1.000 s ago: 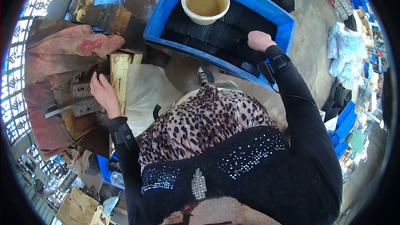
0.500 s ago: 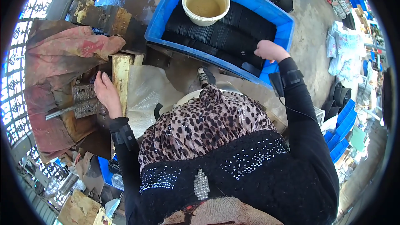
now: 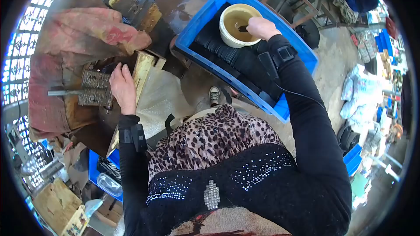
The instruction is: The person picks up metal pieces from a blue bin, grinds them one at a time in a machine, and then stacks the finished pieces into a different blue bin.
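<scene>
My right hand (image 3: 261,28) is closed over the right rim of a cream plastic bucket (image 3: 228,39). A small dark end (image 3: 242,28) shows at its fingertips, above or in the cloudy yellowish liquid; its kind cannot be made out. The bucket stands on rows of thin black plates (image 3: 234,61) packed in a blue plastic crate (image 3: 192,52). My left hand (image 3: 124,88) has its fingers stretched out, with nothing seen in it. It lies between a worn metal block (image 3: 94,81) with a rod and a yellowish wooden edge (image 3: 143,67); whether it touches the block cannot be told.
A stained red cloth (image 3: 92,26) drapes over the machine on the left. Clear plastic sheeting (image 3: 162,89) lies beside the wooden edge. A rusty metal frame (image 3: 297,0) stands behind the crate, and pale sacks (image 3: 361,87) lie on the floor at the right.
My right hand has moved from the crate's right end, up and left, to the bucket. My left hand stays near the metal block. The whole view has shifted with my head.
</scene>
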Demonstrator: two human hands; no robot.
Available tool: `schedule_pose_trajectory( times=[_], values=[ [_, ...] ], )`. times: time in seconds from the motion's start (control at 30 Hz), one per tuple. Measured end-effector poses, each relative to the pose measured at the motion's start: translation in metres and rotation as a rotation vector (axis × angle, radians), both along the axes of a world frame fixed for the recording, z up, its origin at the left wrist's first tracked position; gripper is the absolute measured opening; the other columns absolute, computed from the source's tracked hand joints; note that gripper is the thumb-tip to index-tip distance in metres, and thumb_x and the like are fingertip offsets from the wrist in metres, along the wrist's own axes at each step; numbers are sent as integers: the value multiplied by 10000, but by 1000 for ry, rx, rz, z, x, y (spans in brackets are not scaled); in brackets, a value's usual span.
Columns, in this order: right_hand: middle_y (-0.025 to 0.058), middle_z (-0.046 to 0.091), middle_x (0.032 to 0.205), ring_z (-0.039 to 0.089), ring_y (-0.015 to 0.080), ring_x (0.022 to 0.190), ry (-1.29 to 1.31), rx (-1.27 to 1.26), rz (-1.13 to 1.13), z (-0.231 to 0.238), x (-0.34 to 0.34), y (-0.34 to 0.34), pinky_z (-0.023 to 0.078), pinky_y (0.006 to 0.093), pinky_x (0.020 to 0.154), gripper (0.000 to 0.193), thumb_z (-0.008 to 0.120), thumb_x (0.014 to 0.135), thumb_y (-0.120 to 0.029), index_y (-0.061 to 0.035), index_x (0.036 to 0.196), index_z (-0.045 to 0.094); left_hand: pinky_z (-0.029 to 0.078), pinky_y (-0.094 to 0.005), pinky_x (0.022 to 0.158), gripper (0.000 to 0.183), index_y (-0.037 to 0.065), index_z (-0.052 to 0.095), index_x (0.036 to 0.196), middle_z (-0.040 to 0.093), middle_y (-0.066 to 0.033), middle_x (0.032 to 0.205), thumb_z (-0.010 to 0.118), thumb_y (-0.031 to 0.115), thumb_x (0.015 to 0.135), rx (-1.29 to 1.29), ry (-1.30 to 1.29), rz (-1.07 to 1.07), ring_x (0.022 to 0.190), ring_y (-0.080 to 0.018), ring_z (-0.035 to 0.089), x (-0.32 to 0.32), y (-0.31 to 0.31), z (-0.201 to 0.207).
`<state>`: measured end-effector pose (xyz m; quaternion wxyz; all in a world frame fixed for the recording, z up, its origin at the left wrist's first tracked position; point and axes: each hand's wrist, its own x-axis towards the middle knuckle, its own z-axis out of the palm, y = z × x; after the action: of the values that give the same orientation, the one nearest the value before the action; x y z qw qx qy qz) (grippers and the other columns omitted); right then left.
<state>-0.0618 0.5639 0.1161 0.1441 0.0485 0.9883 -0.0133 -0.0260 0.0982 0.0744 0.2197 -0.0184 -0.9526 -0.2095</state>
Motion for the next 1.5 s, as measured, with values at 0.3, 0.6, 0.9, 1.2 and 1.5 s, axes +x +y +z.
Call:
schedule_pose_trajectory(
  times=[0.3,0.6,0.9,1.2,1.5],
  values=[
    [222,682,894,654,392,864,78,-94,-107,3,32,19,516,482,739,283,552,910,-250,-6,944,692,439,-447,934,383,-19,612,1171,639,-214,1128,467,290,996,9,-39,-8,1057,-382,574,2,6,8],
    [193,630,699,632,365,620,544,-167,-341,-77,138,-5,508,461,565,245,573,933,-258,-14,920,567,432,-448,935,395,-33,612,1169,636,-222,1136,446,287,1007,-2,-49,-136,1064,-387,574,-5,-7,0],
    [92,586,699,615,206,544,341,-982,-1177,-83,209,17,527,355,491,233,516,975,-241,-39,863,543,442,-443,925,414,-49,609,1170,632,-232,1140,424,287,1016,9,-121,-141,1053,-391,582,-12,-17,-11],
    [117,629,940,668,253,815,294,-1460,-1675,-159,249,61,567,423,679,257,430,1006,-279,-41,1004,529,450,-441,919,420,-43,615,1171,641,-230,1133,416,295,1019,30,-128,-140,1053,-393,587,-9,-14,-7],
    [169,574,1110,599,350,1061,247,-1386,-1724,-167,247,41,501,519,920,220,419,1015,-266,-53,1025,475,453,-431,926,428,-35,611,1188,638,-231,1161,418,307,1020,54,-159,-117,1077,-391,590,-5,-10,-2]
  ],
)
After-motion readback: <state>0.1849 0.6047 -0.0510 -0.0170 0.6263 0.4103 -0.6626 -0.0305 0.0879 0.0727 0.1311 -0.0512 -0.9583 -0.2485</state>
